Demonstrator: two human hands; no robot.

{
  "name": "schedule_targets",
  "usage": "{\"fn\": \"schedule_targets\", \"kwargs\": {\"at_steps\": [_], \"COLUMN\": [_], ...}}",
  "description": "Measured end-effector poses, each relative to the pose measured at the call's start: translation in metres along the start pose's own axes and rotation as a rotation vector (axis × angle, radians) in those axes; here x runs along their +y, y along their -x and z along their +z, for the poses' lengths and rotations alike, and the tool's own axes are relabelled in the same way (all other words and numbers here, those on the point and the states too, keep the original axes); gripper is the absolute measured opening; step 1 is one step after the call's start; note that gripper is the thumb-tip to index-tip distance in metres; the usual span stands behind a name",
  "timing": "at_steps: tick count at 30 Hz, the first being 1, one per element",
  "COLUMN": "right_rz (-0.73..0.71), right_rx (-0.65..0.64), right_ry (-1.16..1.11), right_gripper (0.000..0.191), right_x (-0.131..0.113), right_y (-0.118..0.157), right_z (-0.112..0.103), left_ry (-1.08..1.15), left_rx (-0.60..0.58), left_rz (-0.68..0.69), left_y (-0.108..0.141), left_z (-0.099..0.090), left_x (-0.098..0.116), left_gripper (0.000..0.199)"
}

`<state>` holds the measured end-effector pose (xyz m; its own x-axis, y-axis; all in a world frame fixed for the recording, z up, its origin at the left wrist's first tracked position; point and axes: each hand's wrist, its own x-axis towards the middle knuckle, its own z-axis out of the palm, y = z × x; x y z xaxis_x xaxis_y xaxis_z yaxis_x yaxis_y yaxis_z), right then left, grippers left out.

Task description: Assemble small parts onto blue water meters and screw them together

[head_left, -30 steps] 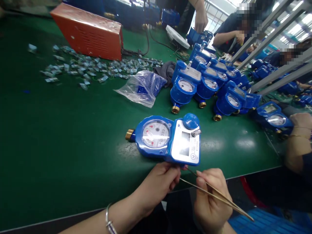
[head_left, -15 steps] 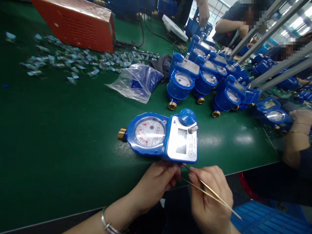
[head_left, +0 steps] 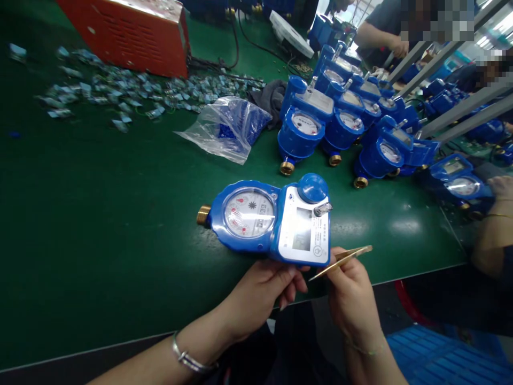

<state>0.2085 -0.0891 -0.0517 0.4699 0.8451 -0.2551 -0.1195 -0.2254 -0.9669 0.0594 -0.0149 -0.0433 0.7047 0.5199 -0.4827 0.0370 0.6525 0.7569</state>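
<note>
A blue water meter (head_left: 274,254) lies on the green table with its round dial to the left, a small display on its white panel and a brass threaded end at far left. My left hand (head_left: 262,291) is closed at the meter's near edge, thumb on top and fingers curled partly beneath; its fingertips are partly hidden. In my right hand (head_left: 348,286), at the near right corner, is a pair of gold tweezers (head_left: 340,263). Their fine tips point left toward my left fingers, and some right fingers are hidden behind the meter.
Several blue water meters (head_left: 302,136) stand at the back right. A clear bag of blue parts (head_left: 236,128), scattered small pale-blue pieces (head_left: 136,96) and an orange metal box (head_left: 136,37) are behind. A co-worker's hand (head_left: 503,190) is at far right. Below is a blue crate (head_left: 433,355).
My right hand has moved up to the meter's corner. The tweezers have swung round, from their rear pointing down right to pointing up right. My left hand stays at the near edge.
</note>
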Motion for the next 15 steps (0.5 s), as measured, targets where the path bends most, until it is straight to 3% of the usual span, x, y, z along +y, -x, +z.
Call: {"fn": "schedule_targets", "kwargs": {"at_steps": [3, 5, 10, 15], "right_rz": [0.054, 0.012, -0.338, -0.529], "right_rx": [-0.056, -0.053, 0.166, 0.152], "right_ry": [-0.106, -0.100, 0.247, 0.427], "right_gripper": [0.025, 0.025, 0.015, 0.011], "right_x": [0.007, 0.007, -0.005, -0.006], "right_y": [-0.002, 0.000, 0.013, 0.023], "right_z": [0.004, 0.007, 0.006, 0.005], "left_ry": [0.006, 0.015, 0.061, 0.117], "left_rx": [-0.011, -0.018, -0.053, -0.065], "left_rz": [0.003, -0.006, -0.043, -0.046], "left_y": [0.000, 0.000, -0.001, -0.002], "left_z": [0.000, 0.000, -0.004, -0.006], "left_x": [0.000, 0.000, -0.002, -0.004], "left_gripper": [0.019, 0.018, 0.020, 0.018]}}
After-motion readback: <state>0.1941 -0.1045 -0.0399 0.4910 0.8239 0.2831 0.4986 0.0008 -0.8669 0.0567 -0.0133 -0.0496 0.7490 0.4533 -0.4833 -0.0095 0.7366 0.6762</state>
